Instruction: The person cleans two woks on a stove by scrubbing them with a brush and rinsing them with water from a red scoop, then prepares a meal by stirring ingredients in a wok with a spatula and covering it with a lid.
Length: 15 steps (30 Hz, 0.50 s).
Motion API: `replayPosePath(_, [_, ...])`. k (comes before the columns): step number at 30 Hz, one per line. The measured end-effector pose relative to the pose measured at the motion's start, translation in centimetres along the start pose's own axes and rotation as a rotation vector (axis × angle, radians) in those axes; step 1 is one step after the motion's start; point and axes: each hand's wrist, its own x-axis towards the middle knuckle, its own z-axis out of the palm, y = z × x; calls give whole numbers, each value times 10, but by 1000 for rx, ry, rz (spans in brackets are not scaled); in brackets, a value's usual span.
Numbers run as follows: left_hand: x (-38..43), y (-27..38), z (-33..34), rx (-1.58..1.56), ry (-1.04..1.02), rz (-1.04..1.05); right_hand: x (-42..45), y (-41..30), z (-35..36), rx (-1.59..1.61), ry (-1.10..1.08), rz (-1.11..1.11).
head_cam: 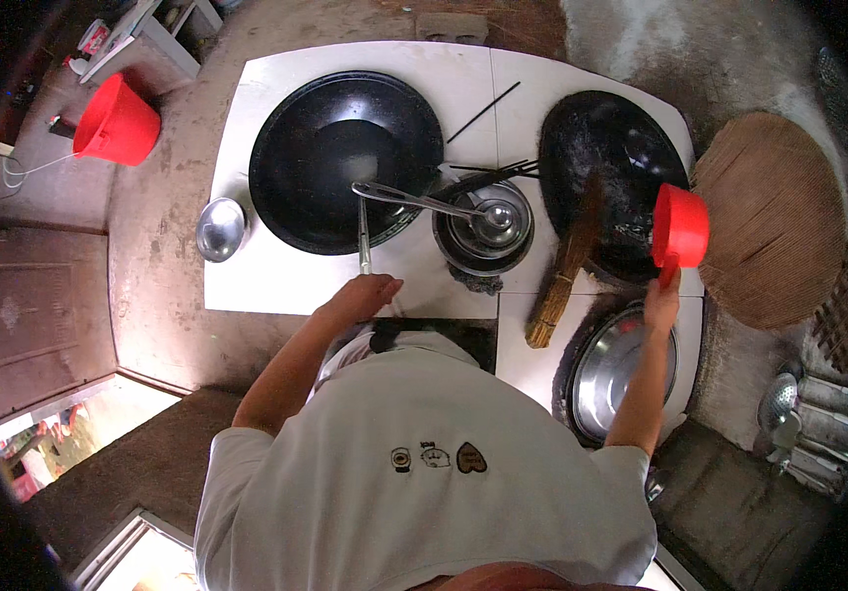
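My right hand (662, 301) grips the handle of a red plastic dipper (681, 226), held over the right edge of a dark wok (601, 148) and above a round metal lid or basin (609, 373). At the near side of the larger black wok (346, 148), my left hand (366, 297) is by the end of a metal utensil handle (364, 244); its fingers look curled, but whether they hold the handle is unclear. Between the woks, a metal ladle (424, 201) lies across nested metal bowls (494, 221). A bundled straw brush (553, 303) leans on the right wok's rim.
A metal bowl (221, 230) stands at the left edge of the white tiled stovetop (269, 284). Chopsticks (483, 111) lie behind the bowls. A round woven lid (771, 221) is at the right, with utensils (786, 402) hanging below it. A red bucket (120, 122) is at the upper left.
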Motion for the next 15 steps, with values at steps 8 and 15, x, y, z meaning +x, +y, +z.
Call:
replayPosePath(8, [-13, -4, -13, 138, 24, -7, -21, -40, 27, 135, 35, 151])
replayPosePath(15, [-21, -44, -2, 146, 153, 85, 30, -148, 36, 1622, -322, 723])
